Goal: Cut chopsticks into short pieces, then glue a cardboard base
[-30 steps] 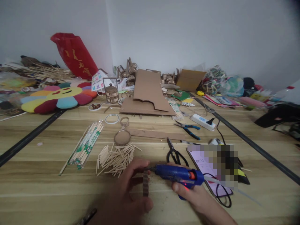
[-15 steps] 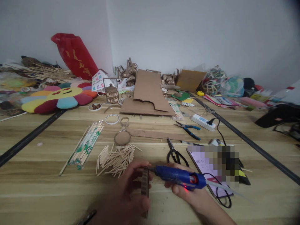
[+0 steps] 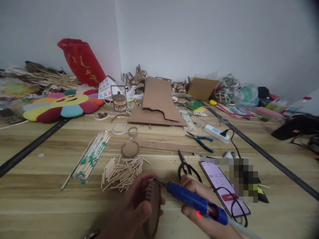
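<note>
My left hand (image 3: pixel 137 205) grips a round cardboard piece (image 3: pixel 155 207) with a ridged rim, held on edge above the table's front. In my right hand (image 3: pixel 199 205) is a blue glue gun (image 3: pixel 191 198) with a red light glowing on it; its nozzle is at the upper rim of the cardboard piece. Whether the nozzle touches the rim is hard to tell. Short wooden sticks (image 3: pixel 124 171) lie in a loose pile just beyond my left hand. Behind the pile is another round cardboard piece (image 3: pixel 130 149), lying flat.
Black scissors (image 3: pixel 185 166), blue-handled pliers (image 3: pixel 201 141) and a phone (image 3: pixel 221 186) crossed by a black cable lie near my right hand. Packaged sticks (image 3: pixel 92 156) are at left. Further back stand cardboard sheets (image 3: pixel 158 96), a small lidded basket (image 3: pixel 119 101) and a power strip (image 3: pixel 216 132).
The cardboard piece has turned, so its flat face now shows more. The glue gun has tilted, its rear end lower and further right, with the nozzle still near the rim.
</note>
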Tool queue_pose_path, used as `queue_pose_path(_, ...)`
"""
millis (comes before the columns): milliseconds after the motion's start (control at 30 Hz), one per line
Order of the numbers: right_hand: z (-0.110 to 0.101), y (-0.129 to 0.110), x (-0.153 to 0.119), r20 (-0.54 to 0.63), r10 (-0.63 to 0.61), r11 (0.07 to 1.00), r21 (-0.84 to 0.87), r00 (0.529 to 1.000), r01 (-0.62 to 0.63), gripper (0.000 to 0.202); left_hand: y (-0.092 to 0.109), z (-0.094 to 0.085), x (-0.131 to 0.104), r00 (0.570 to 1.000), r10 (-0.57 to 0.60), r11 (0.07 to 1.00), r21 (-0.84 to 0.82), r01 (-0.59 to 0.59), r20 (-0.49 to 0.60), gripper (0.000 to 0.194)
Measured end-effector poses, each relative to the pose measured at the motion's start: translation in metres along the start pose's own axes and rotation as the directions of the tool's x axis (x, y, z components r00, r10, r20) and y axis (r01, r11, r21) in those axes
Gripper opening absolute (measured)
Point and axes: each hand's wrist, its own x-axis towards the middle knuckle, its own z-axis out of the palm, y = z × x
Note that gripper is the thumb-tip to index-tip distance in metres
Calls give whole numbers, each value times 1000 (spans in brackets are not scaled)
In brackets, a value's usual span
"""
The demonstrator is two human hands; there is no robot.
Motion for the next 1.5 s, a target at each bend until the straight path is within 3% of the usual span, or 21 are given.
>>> queue_pose_path(133, -4, -2, 1, -20, -19, 1000, -13, 1000, 19, 39, 0, 1, 1, 1000, -12, 999, -31, 11, -8, 63)
queue_pose_path(367, -5, -1, -2, 22, 30, 998, -61, 999, -29, 43, -7, -4, 1, 999, 24, 995, 103, -19, -44, 70)
queue_pose_path(567, -5, -1, 0, 30, 19, 993, -119, 999, -16, 45, -16, -7, 1, 998, 45, 992, 121, -41, -36, 76)
queue_pose_path(900, -4, -1, 0, 18, 15, 989, -148, 1000, -12, 43, -9, -6, 1, 996, 78, 975, 213, -69, -31, 71)
queue_pose_path(1500, -2, 0, -2, 4, -98, 962, -257, 995, 96, 44, -11, -4, 0, 998, 52, 987, 153, -48, -23, 69)
